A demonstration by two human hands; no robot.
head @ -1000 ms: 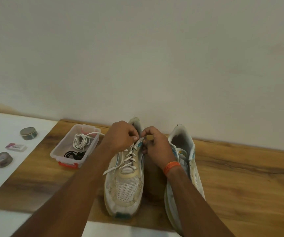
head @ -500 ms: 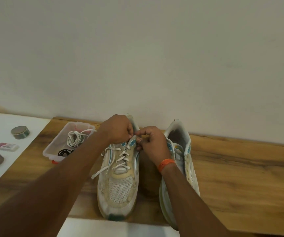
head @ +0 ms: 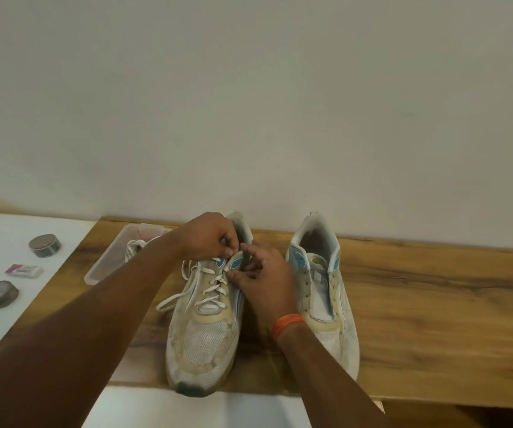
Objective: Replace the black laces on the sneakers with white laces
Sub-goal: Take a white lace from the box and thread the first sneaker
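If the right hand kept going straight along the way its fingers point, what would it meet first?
Most likely the left hand, just past the right hand, over the laced sneaker; depth is unclear.

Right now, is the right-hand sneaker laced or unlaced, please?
Unlaced: the right sneaker shows bare eyelets and an exposed tongue, no lace.

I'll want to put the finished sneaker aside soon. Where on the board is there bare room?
The widest bare stretch of board lies right of the unlaced sneaker, running to the picture's edge. It's crowded at left: both hands work over the laced sneaker, with the box close beside.
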